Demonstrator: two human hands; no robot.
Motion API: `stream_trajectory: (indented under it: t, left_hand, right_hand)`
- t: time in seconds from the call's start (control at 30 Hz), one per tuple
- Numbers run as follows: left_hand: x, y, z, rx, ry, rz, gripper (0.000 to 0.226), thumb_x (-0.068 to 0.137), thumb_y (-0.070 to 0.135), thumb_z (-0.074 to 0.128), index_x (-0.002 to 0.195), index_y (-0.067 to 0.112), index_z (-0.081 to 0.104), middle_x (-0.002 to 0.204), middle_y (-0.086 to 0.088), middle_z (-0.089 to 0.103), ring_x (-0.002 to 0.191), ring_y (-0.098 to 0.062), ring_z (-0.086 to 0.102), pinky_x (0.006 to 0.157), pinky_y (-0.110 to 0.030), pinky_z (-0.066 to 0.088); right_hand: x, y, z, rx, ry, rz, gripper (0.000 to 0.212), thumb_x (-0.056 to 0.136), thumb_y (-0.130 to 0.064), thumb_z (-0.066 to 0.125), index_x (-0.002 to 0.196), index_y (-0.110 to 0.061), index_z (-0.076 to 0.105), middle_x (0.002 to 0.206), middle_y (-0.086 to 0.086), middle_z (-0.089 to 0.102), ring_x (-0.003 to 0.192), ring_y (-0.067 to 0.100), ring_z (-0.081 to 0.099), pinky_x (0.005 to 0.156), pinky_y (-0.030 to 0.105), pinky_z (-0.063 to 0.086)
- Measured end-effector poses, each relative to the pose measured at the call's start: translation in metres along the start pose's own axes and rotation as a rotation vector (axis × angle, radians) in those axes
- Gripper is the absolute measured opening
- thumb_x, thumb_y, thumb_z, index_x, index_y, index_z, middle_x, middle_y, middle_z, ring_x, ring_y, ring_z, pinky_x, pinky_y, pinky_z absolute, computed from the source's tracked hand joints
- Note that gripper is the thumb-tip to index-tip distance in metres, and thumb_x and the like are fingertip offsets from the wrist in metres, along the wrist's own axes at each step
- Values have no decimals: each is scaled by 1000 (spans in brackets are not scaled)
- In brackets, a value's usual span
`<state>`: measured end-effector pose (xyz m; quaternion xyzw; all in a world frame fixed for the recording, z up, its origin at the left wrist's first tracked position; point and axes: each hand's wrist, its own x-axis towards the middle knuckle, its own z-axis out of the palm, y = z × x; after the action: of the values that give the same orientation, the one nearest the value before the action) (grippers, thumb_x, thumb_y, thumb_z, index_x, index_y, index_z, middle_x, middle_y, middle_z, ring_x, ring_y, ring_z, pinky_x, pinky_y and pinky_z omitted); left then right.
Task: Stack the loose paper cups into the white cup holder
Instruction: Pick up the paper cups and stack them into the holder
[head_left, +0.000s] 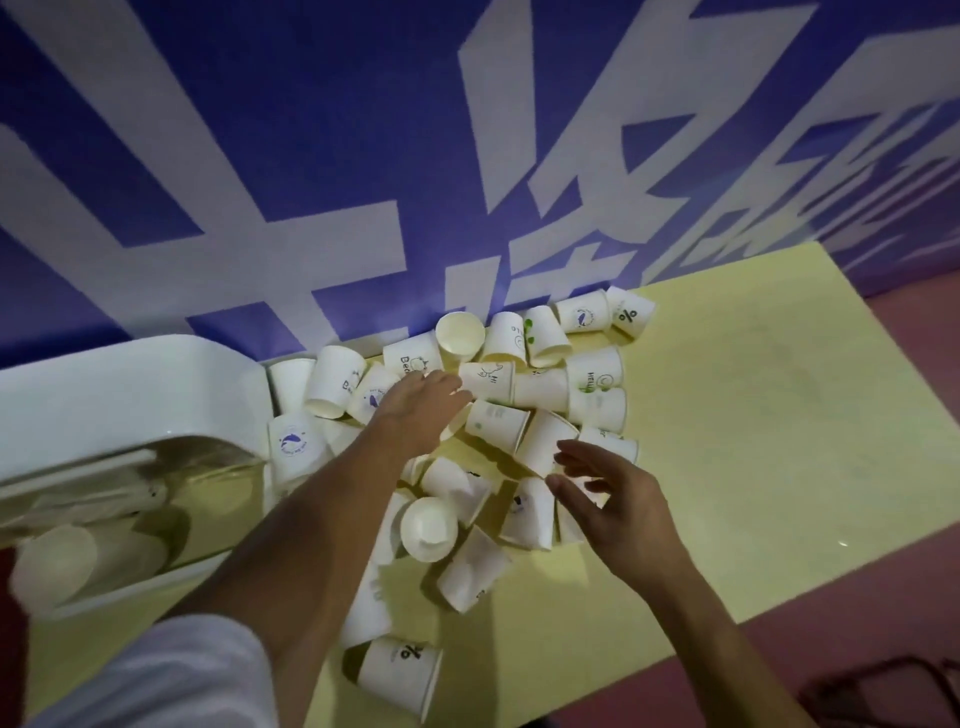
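Note:
Several loose white paper cups (540, 384) lie tipped in a heap on the pale yellow table (753, 415), some printed with small blue or green logos. The white cup holder (124, 389) lies at the left, with a row of nested cups (78, 556) visible through its clear front. My left hand (421, 410) reaches into the middle of the heap, fingers spread over a cup, nothing clearly gripped. My right hand (608, 493) hovers over the heap's right side with fingers apart, just above a cup.
A blue wall banner (363, 156) with large white characters stands right behind the table. The table's right half is bare yellow surface. Reddish floor (909, 597) shows beyond the front and right edges, with a dark chair frame (883, 691) at bottom right.

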<state>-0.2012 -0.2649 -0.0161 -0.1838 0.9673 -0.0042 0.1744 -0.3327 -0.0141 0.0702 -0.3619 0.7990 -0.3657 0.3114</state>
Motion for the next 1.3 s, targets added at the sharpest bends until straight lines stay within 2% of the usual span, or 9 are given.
stream_trajectory:
  t: [0.13,0.3,0.47,0.57,0.67,0.83,1.0,1.13,1.3]
  left_hand:
    - [19,6,3,124,-62,21,52,91,19,64,139,25,45,137,-1,54,126,-22,51,105,-38,39]
    - [23,5,8,13,-32,-15,55,84,30,68,132,20,43,129,-1,57,119,-22,54,103,-36,41]
    - [-1,10,-23,-456,137,-233,81,79,50,77,145,23,39,135,0,54,121,-23,55,98,-36,46]
    - [-31,18,-48,-921,395,-459,80,71,52,88,134,31,44,129,9,56,111,-15,57,88,-32,51]
    - [-57,23,-62,-1158,491,-620,81,68,47,91,131,38,41,122,23,53,107,-3,53,84,-18,45]
    - [-81,24,-54,-1276,511,-631,81,73,38,90,138,35,41,130,22,53,118,-3,53,90,-21,46]
    - [-90,21,-56,-1287,573,-658,75,72,33,91,130,38,43,118,38,51,114,7,52,83,-3,43]
    - [-95,21,-60,-1333,568,-680,73,70,40,91,122,48,41,116,41,51,111,10,52,86,-13,44]
    - [-117,22,-59,-1348,577,-660,68,78,51,75,133,42,37,119,35,50,113,1,56,83,-16,54]
  right_hand:
    - [19,23,-17,15,-7,22,37,90,-34,75,125,-24,70,107,-17,73,98,-3,67,80,18,54]
    - [51,38,-24,-9,-21,70,38,89,-30,77,126,-22,68,109,-14,71,95,-3,65,74,7,47]
    - [104,32,-18,-99,-41,42,50,87,-41,77,131,-23,63,121,-9,67,105,7,62,82,19,51]
    - [149,25,-2,-270,-139,3,65,84,-46,78,138,-19,57,135,3,61,124,23,53,102,40,47]
    - [187,22,22,-517,-263,-54,73,81,-53,76,144,-25,51,144,2,53,135,26,42,108,48,40]
    - [207,34,45,-648,-259,-115,93,63,-60,85,140,-29,43,136,2,54,128,29,45,103,51,37]
    - [201,45,55,-661,-257,-150,83,70,-62,77,137,-30,41,135,0,59,132,27,42,102,49,32]
    - [198,47,58,-665,-239,-221,84,75,-57,76,145,-37,35,141,0,53,133,28,41,104,52,30]
    - [192,39,68,-828,-276,-317,90,75,-69,71,152,-49,29,151,3,32,136,34,33,105,58,32]
